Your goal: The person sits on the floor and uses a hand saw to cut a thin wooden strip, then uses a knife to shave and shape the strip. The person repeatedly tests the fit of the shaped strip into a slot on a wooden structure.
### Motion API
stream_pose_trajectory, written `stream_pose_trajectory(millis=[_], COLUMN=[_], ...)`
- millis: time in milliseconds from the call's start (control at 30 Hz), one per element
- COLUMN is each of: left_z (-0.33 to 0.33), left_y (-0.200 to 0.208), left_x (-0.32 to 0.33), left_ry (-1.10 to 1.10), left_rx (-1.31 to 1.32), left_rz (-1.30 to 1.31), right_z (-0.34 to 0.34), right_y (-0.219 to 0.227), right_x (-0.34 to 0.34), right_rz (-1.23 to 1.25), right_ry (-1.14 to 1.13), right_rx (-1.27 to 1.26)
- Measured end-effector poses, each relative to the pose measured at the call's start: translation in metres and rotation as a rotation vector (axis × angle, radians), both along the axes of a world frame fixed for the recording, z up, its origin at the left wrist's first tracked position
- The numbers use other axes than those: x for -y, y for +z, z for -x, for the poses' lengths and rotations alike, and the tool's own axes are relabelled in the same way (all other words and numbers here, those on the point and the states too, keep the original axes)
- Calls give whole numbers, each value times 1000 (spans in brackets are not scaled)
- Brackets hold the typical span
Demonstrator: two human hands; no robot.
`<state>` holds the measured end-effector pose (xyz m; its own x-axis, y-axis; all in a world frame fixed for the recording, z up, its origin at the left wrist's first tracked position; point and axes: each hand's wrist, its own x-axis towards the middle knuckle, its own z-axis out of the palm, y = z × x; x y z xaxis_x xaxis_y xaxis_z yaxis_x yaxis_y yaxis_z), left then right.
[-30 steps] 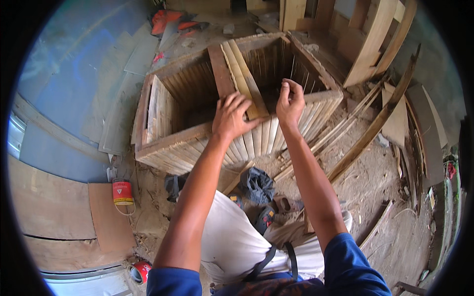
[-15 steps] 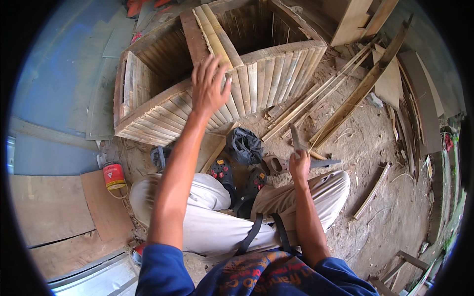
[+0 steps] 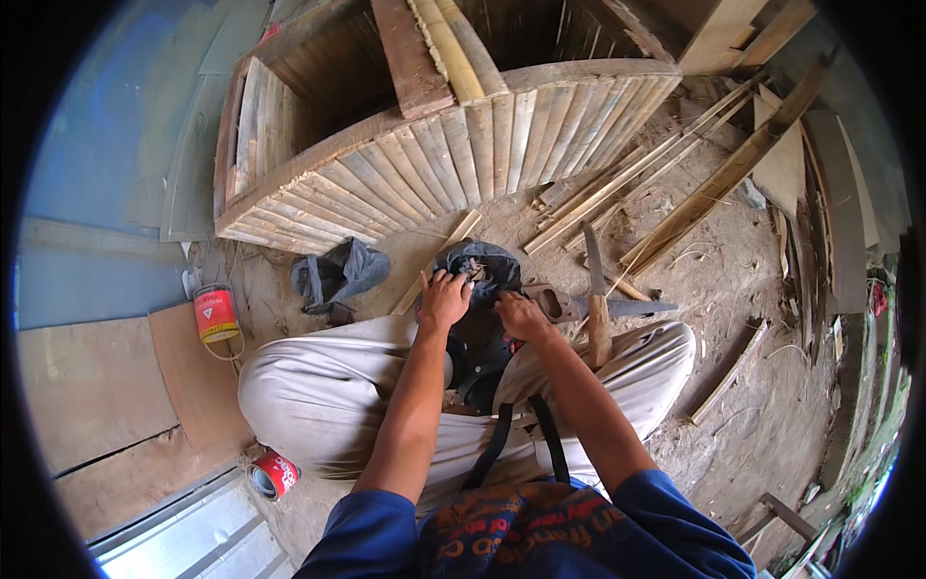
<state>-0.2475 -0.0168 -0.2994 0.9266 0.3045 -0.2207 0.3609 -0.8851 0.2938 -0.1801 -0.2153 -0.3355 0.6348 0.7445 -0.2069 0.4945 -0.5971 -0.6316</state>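
Observation:
Between my knees stands a black plastic bag (image 3: 497, 267), its mouth open on small brownish bits I cannot make out. My left hand (image 3: 447, 297) grips its near left rim with bent fingers. At the near right rim, my right hand (image 3: 522, 316) has its fingers curled on the plastic. A machete-like knife (image 3: 597, 299) with a wooden handle leans by my right knee, its blade pointing away. Beside it lies a handsaw (image 3: 627, 307), partly behind the knife. Ahead is a large wooden frame (image 3: 415, 169) faced with bamboo slats.
Another black plastic bag (image 3: 340, 275) lies left of the first. A red and yellow can (image 3: 215, 314) and a red can (image 3: 277, 475) stand on my left. Bamboo strips (image 3: 637, 183) and a long split bamboo pole (image 3: 733, 154) lie at the right, near leaning boards (image 3: 834, 203).
My right hand has let go of the knife, now by my right knee, and moved to the bag. My left hand has come down from the bamboo frame to the same bag.

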Motion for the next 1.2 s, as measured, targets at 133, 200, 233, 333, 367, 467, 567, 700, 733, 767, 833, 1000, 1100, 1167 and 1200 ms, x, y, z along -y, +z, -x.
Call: stream_pose_trajectory(millis=[133, 200, 233, 333, 367, 467, 567, 700, 733, 767, 833, 1000, 1100, 1167, 1200], left_z=[-2, -4, -4, -4, -5, -14, -19, -15, -13, -12, -12, -16, -17, -16, -16], left_y=[2, 6, 7, 5, 3, -9, -24, -35, -37, -38, -39, -39, -39, -40, -40], left_x=[-2, 2, 4, 8, 8, 6, 8, 5, 3, 3, 1, 0, -1, -1, -1], left_ry=[88, 92, 87, 25, 33, 66, 74, 138, 144, 155, 166, 198, 200, 203, 204], left_rx=[-39, -51, -61, -96, -73, -44, -57, -18, -17, -53, 4, -23, -51, -69, -50], left_rz=[-111, -107, -121, -144, -129, -78, -101, -70, -48, -29, 5, 56, 57, 54, 49], right_z=[3, 0, -3, -15, -18, -26, -30, -36, -38, -39, -44, -53, -50, -46, -42], right_y=[-5, 1, 5, 11, 9, -5, -25, -43, -45, -47, -50, -52, -47, -41, -38], right_x=[-6, -14, -18, -36, -43, -66, -74, -58, -54, -51, -50, -68, -78, -80, -81], right_rz=[21, 7, 25, -127, -161, -289, -317, -250, -249, -182, -271, -252, -138, -84, -77], right_ry=[-236, -264, -274, -186, -148, -118, -114, 11, -6, -28, -89, -179, -208, -222, -228], right_rx=[111, 148, 140, 230, 124, -16, 61, 139, 101, 31, 55, -2, -65, -62, -39])
